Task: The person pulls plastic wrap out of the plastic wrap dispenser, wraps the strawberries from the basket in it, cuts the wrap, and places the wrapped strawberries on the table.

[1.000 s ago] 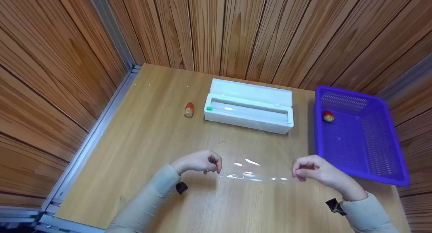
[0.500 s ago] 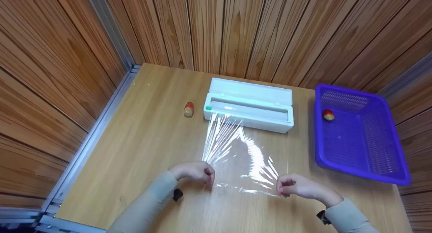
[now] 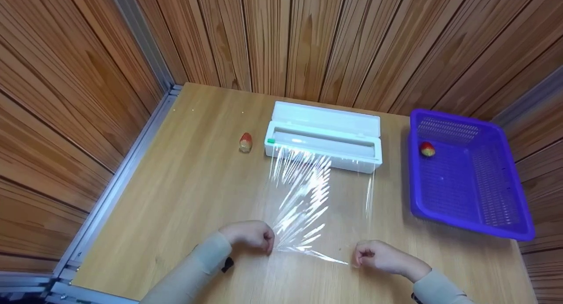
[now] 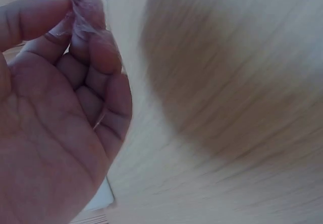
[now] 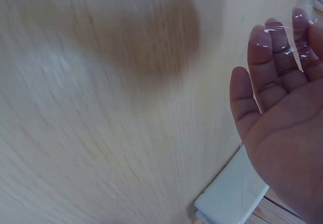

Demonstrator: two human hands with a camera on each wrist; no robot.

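A sheet of clear cling film (image 3: 303, 203) runs from a white dispenser box (image 3: 367, 166) toward me, creased and shining over the table. My left hand (image 3: 251, 233) pinches the film's near left corner; in the left wrist view, bunched film (image 4: 87, 12) shows between thumb and fingertips. At the near right corner, my right hand (image 3: 382, 256) pinches the film between thumb and index finger. Film also lies across its fingertips (image 5: 261, 38) in the right wrist view. The dispenser's lid (image 3: 325, 118) stands raised, with the film roll (image 3: 338, 147) inside.
Left of the box lies a small red and pale-yellow fruit (image 3: 246, 142). Another red and yellow fruit (image 3: 426, 149) sits inside a purple perforated basket (image 3: 473, 231) at the right. Wood-panel walls (image 3: 303, 40) and a metal rail (image 3: 118, 172) border the table.
Both hands have moved toward the near table edge, drawing more film out of the box. The right hand has also come left, closer to the left hand.
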